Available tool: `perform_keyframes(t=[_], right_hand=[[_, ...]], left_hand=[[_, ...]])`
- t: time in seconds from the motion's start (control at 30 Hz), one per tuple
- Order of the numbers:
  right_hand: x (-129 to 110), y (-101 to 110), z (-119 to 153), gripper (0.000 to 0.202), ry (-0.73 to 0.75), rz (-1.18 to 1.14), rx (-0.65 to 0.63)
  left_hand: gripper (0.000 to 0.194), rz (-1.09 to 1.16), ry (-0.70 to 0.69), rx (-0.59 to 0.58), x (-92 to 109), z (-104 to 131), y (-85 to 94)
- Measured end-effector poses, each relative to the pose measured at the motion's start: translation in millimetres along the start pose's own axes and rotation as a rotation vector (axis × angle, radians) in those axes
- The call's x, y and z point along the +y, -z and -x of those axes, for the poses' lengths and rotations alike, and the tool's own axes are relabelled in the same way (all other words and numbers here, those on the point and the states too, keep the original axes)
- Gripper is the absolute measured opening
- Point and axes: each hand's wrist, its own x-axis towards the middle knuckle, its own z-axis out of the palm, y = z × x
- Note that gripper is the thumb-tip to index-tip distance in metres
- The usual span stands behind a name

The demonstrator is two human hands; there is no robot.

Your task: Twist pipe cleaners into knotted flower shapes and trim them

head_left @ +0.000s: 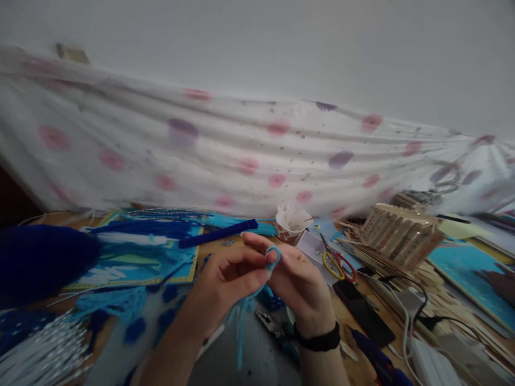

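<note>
A small light blue loop of fuzzy stem (274, 256) is pinched between my two hands at the middle of the view. My left hand (231, 279) comes from the lower left, its thumb and fingertips closed on the loop. My right hand (300, 276), with a black band on the wrist, meets it from the right, fingers bent round the other side of the loop. Light blue strands (240, 343) hang below my hands over a grey surface. Pliers (270, 324) lie beneath my right hand, partly covered by it.
Blue stems (140, 230) and a dark blue fluffy mass (48, 262) lie left. A paper cup (292, 228), scissors (336, 262), a black phone-like object (364, 313), a glue gun (376, 356), cables and wooden sticks stand or lie right. Another person's hand (499, 281) is at far right.
</note>
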Motion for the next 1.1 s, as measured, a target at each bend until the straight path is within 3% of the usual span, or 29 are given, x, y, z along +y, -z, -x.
perform_keyframes(t=[0.23, 0.4, 0.57, 0.67, 0.73, 0.87, 1.0, 1.1], right_hand=[[4, -2, 0, 0.013, -0.013, 0.035, -0.043], [4, -6, 3, 0.013, 0.064, 0.039, -0.03], [5, -3, 2, 0.015, 0.139, 0.018, 0.067], [1, 4, 1, 0.011, 0.198, -0.028, 0.107], [-3, 9, 2, 0.007, 0.25, -0.082, 0.11], [-10, 16, 6, 0.005, 0.262, -0.122, 0.074], [-9, 13, 6, 0.01, 0.226, -0.072, 0.043], [-6, 6, 4, 0.015, 0.158, -0.025, 0.022]], left_hand=[[0.008, 0.107, 0.032, -0.047, 0, -2, 3.5], [0.02, 0.166, 0.165, -0.08, 1, 0, 2.6], [0.034, 0.448, 0.341, -0.187, -2, -6, 2.1], [0.027, 0.643, 0.448, -0.179, -3, -9, 3.4], [0.019, 0.708, 0.441, -0.135, -2, -11, 5.1], [0.014, 0.476, 0.295, -0.186, -2, -15, 8.6], [0.025, 0.213, 0.171, -0.073, -3, -15, 6.5], [0.029, 0.176, 0.149, -0.088, -3, -10, 0.5]])
